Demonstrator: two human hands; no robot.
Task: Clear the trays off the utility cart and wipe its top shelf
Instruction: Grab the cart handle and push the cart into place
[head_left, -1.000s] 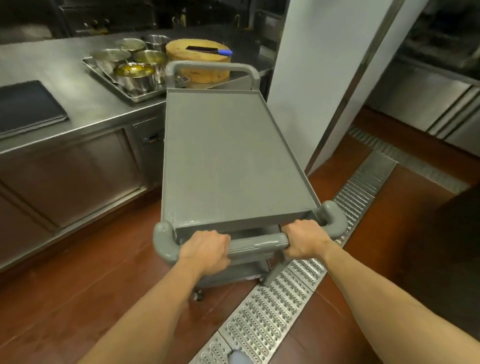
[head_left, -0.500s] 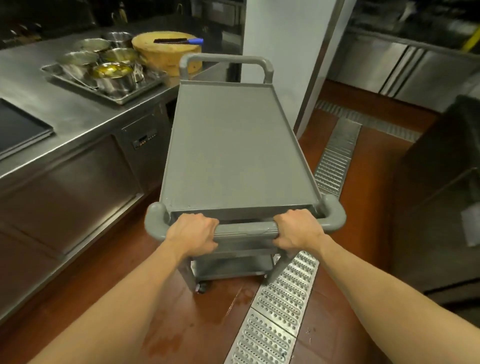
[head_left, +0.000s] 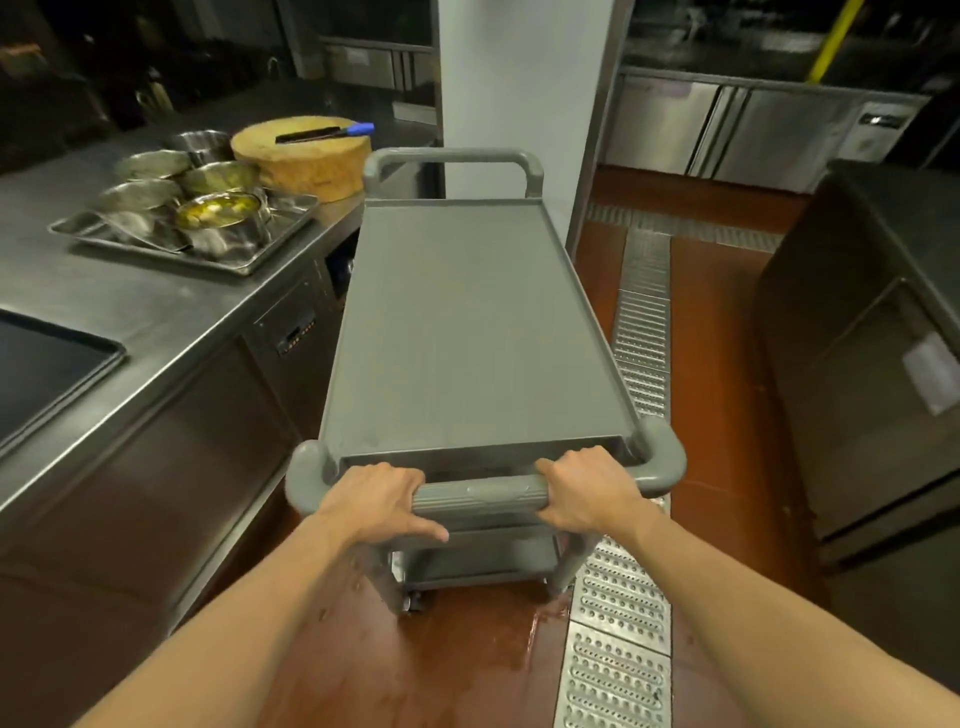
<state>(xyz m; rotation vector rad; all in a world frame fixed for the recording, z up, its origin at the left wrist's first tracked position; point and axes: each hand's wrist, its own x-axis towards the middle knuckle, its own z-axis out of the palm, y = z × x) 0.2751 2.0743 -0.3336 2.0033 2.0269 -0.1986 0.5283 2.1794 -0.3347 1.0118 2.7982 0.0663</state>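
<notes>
While both hands grip its near handle (head_left: 480, 496), the grey cart (head_left: 475, 332) stands lengthwise from 6 toward 12 o'clock, its far handle (head_left: 451, 165) pointing at a white pillar (head_left: 511, 93). The left hand (head_left: 376, 501) and right hand (head_left: 587, 493) are clamped around the bar. At 10 o'clock, a tray (head_left: 275, 252) of metal bowls (head_left: 223, 221) sits on the steel counter (head_left: 156, 301) beside the cart.

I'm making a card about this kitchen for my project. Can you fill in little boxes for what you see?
cart top shelf: bare, no trays on it
left hand: gripping the cart handle
right hand: gripping the same handle
counter: left of the cart
tray of metal bowls: on the counter
round chopping block: a knife lies on top
floor drain grate: right of the cart
</notes>
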